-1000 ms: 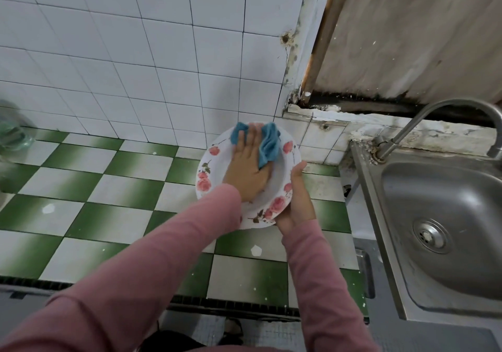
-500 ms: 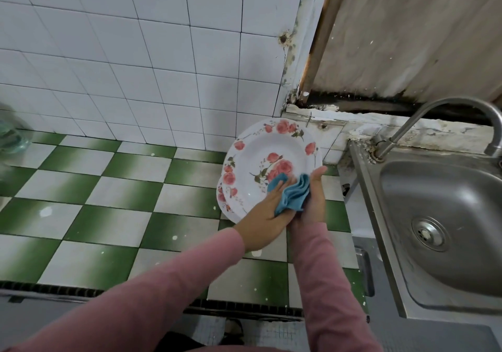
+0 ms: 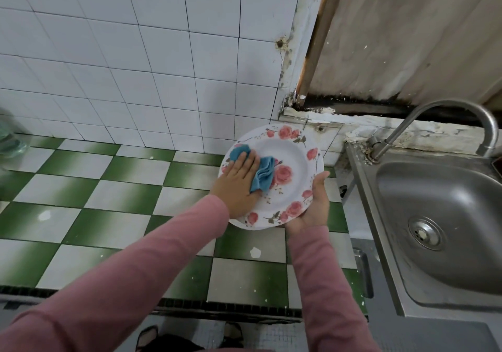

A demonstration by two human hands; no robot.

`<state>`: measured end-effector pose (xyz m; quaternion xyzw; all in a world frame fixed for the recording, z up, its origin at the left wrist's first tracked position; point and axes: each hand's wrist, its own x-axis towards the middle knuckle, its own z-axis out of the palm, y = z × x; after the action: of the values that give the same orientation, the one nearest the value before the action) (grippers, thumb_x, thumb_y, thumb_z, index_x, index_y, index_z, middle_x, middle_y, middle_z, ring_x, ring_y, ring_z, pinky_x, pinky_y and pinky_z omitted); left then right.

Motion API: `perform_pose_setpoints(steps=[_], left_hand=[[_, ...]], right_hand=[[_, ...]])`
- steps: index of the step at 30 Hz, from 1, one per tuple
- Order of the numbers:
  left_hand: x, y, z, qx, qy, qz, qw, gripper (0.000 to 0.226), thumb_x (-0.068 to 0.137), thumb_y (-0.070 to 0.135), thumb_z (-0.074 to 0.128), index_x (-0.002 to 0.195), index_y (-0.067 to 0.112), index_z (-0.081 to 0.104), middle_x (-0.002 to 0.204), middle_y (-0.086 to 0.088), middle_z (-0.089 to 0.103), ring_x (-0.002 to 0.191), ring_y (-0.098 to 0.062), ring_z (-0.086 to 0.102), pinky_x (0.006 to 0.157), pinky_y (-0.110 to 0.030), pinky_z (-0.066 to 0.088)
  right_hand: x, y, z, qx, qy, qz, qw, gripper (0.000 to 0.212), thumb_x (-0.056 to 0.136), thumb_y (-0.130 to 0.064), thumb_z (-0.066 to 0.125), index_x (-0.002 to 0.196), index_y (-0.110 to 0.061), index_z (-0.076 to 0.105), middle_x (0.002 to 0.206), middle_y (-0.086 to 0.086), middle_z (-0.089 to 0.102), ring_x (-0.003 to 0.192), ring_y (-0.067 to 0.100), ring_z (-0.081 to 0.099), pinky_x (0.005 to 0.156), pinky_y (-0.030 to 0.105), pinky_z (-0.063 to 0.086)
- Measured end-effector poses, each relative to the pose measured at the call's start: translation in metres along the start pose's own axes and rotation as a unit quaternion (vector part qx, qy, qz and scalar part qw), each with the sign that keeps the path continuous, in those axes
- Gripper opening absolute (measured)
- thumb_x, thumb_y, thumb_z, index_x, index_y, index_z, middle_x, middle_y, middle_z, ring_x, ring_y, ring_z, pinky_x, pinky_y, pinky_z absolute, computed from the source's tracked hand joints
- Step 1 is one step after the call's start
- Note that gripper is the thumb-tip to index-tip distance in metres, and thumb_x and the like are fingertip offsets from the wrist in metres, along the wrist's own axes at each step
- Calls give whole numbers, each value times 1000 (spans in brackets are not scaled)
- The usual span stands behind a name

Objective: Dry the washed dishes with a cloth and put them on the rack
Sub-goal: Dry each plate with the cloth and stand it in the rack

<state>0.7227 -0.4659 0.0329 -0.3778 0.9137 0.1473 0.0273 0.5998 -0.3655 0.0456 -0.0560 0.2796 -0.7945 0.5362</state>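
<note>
A white plate with pink roses is held over the green and white tiled counter, its face turned up toward me. My right hand grips it from below at the lower right rim, the thumb lying along the edge. My left hand lies flat on the left side of the plate's face, fingers straight, and presses a crumpled blue cloth against it. Part of the cloth sticks out past the fingertips at the upper left rim. No rack is in view.
A steel sink with a curved tap stands right of the plate. The checkered counter stretches left to a glass jar at the frame's edge. A white tiled wall rises behind.
The plate has tilted from nearly upright to face up. My left hand slid the cloth from the plate's lower middle to its left side.
</note>
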Motion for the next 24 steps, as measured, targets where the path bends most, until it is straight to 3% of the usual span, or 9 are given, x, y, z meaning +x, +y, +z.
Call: perform_pose_setpoints(steps=[4, 6, 8, 10, 13, 16, 18, 22, 24], left_hand=[[-25, 14, 5, -118, -73, 79, 987, 69, 103, 48, 35, 157, 25, 0, 163, 10, -4, 151, -11, -7, 113, -25, -7], [-31, 17, 5, -135, -54, 106, 984, 71, 99, 54, 42, 157, 29, 11, 164, 9, 10, 150, -10, 6, 118, -27, 3], [-31, 16, 2, -104, -19, 102, 989, 70, 96, 51, 52, 155, 29, 20, 161, 6, 26, 146, -14, 25, 118, -31, 19], [-29, 14, 1, -70, 26, 88, 993, 64, 97, 32, 58, 153, 29, 28, 153, 3, 42, 133, -19, 45, 110, -33, 38], [-27, 10, -1, -133, 79, 57, 986, 54, 96, 20, 60, 146, 26, 42, 138, 0, 57, 119, -20, 57, 98, -30, 47], [-22, 2, -9, -265, 131, 30, 955, 37, 96, 24, 61, 132, 19, 56, 112, -7, 69, 94, -20, 64, 80, -29, 55], [-20, -1, -17, -405, 157, -20, 901, 26, 96, 27, 62, 121, 20, 60, 96, -8, 70, 75, -22, 64, 66, -32, 58], [-16, -11, -32, -721, 160, -131, 662, 34, 76, 22, 77, 108, 21, 65, 99, 3, 75, 102, -27, 68, 87, -46, 57], [-16, -18, -37, -789, 136, -117, 588, 34, 78, 17, 72, 111, 19, 64, 99, 3, 76, 100, -24, 69, 87, -44, 58]], right_hand=[[2, -12, 3, -34, 37, -7, 999, 65, 96, -63, 32, 111, -18, 76, 123, 18, 68, 106, 36, 68, 94, 52, 54], [4, -16, 10, -51, 44, 9, 998, 73, 96, -65, 27, 91, -17, 82, 104, 15, 75, 93, 34, 73, 85, 49, 57], [10, -17, 17, -69, 89, 33, 993, 70, 97, -66, 31, 96, -14, 76, 97, 17, 75, 94, 38, 69, 79, 49, 55], [17, -19, 25, -111, 140, 63, 982, 62, 95, -67, 39, 107, -13, 66, 108, 21, 71, 100, 42, 63, 79, 51, 53], [27, -27, 43, -168, 170, 82, 967, 50, 90, -58, 61, 105, -10, 63, 113, 21, 67, 99, 41, 62, 82, 57, 53], [30, -34, 50, -216, 163, 71, 960, 66, 73, -62, 73, 117, -14, 63, 118, 17, 63, 107, 36, 61, 99, 61, 47], [29, -34, 48, -287, 156, 84, 941, 81, 76, -73, 61, 137, -22, 54, 127, 8, 58, 111, 28, 57, 106, 58, 42], [20, -27, 26, -325, 184, 163, 913, 84, 85, -80, 40, 150, -26, 37, 143, -2, 50, 133, 33, 46, 101, 51, 38], [19, -19, 17, -307, 166, 169, 922, 90, 80, -86, 38, 147, -24, 41, 147, -3, 47, 137, 31, 43, 109, 53, 35]])
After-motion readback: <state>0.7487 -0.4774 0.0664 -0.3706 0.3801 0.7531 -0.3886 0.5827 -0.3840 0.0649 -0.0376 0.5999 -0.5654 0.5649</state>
